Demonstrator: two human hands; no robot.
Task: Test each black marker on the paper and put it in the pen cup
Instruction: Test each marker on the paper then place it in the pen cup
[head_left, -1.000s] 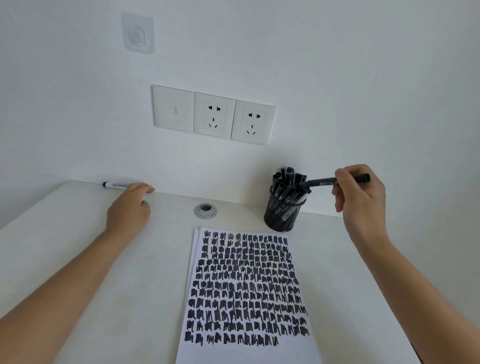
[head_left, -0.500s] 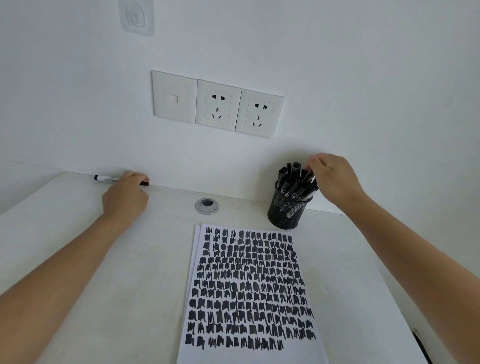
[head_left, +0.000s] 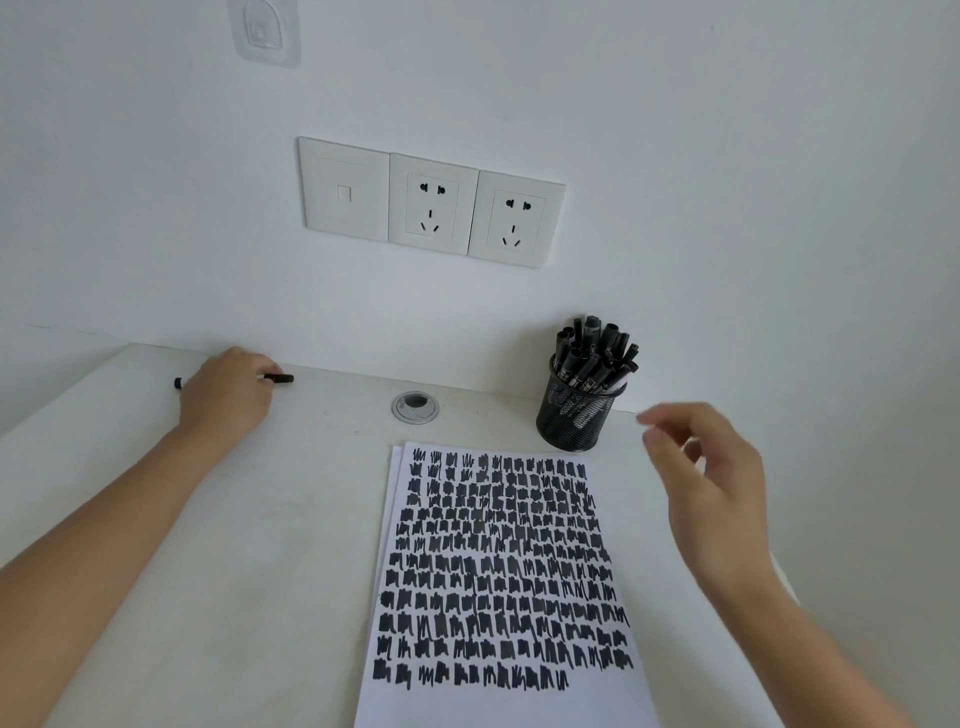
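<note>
A black mesh pen cup (head_left: 576, 418) stands near the wall at the desk's back right, packed with several black markers (head_left: 595, 351). Below it lies a white sheet of paper (head_left: 498, 696) covered in rows of black scribbles. My right hand (head_left: 711, 499) hovers to the right of the cup, fingers loosely spread and holding nothing. At the back left my left hand (head_left: 226, 395) lies over a black marker (head_left: 280, 379) on the desk by the wall, its fingers curled round it; only the marker's two ends show.
A round metal cable grommet (head_left: 415, 407) sits in the white desk (head_left: 234, 571) between the hands. Wall sockets (head_left: 431, 202) and a clear adhesive hook (head_left: 265, 31) are on the wall behind. The desk's right edge runs close past my right forearm.
My right hand put its marker into the cup, let go and drew back to the right. My left hand closed over the marker by the wall.
</note>
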